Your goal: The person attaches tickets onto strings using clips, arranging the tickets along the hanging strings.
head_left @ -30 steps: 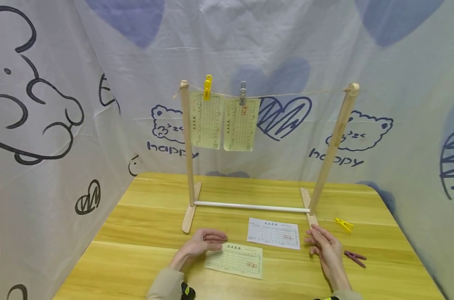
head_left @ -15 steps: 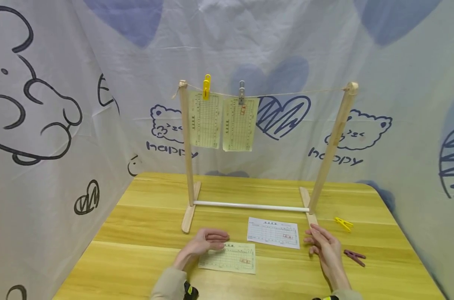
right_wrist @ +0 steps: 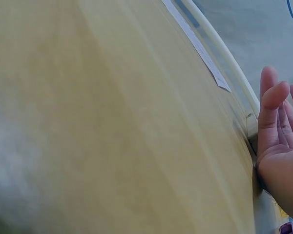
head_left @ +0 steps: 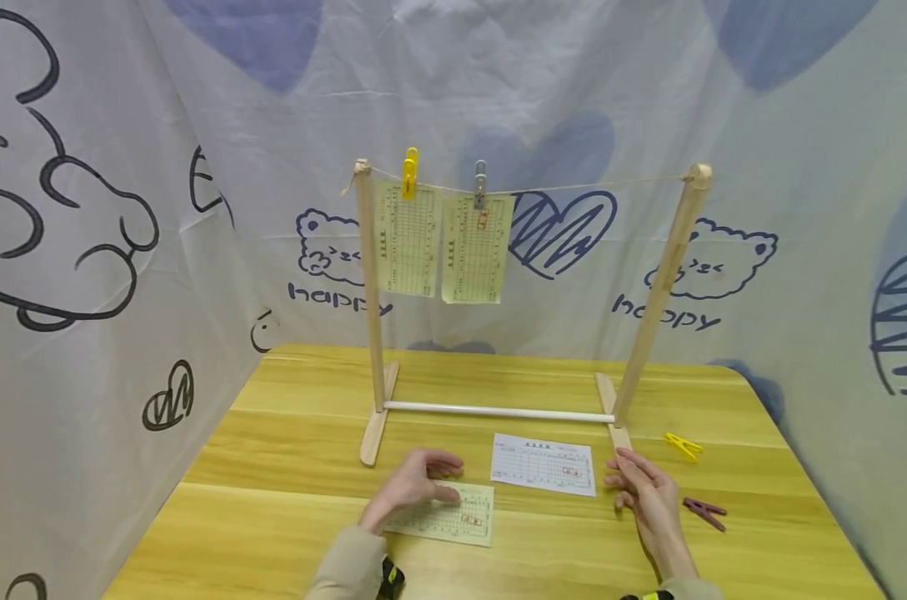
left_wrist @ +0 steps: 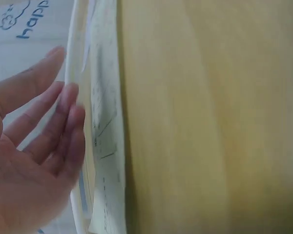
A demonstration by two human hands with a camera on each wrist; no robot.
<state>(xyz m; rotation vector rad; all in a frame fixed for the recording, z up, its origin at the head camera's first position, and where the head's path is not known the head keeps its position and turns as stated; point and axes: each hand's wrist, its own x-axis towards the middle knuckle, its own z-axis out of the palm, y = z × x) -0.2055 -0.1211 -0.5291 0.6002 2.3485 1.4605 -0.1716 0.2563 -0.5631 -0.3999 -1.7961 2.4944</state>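
My left hand [head_left: 416, 482] is over the near-left table, above a pale green printed slip [head_left: 464, 521] and covering its upper left corner. In the left wrist view its fingers are loosely bent, thumb apart, with nothing between them; the slip [left_wrist: 107, 146] lies flat beside them. A white printed slip [head_left: 543, 464] lies further back, between the hands. Just right of it, my right hand [head_left: 651, 493] rests with relaxed fingers and holds nothing. To that hand's right are a yellow clothespin [head_left: 683, 447] and a purple clothespin [head_left: 704, 512].
A wooden frame [head_left: 654, 308] with a string [head_left: 588, 185] across its top stands behind the slips. Two green slips [head_left: 474, 258] hang at its left, under a yellow clothespin [head_left: 410, 173] and a grey one [head_left: 480, 185]. A white bar [head_left: 498, 410] joins the feet.
The green slip on the table has slid left, with my left hand now covering its upper left part. That hand's thumb and fingers have spread apart. My right hand keeps its place.
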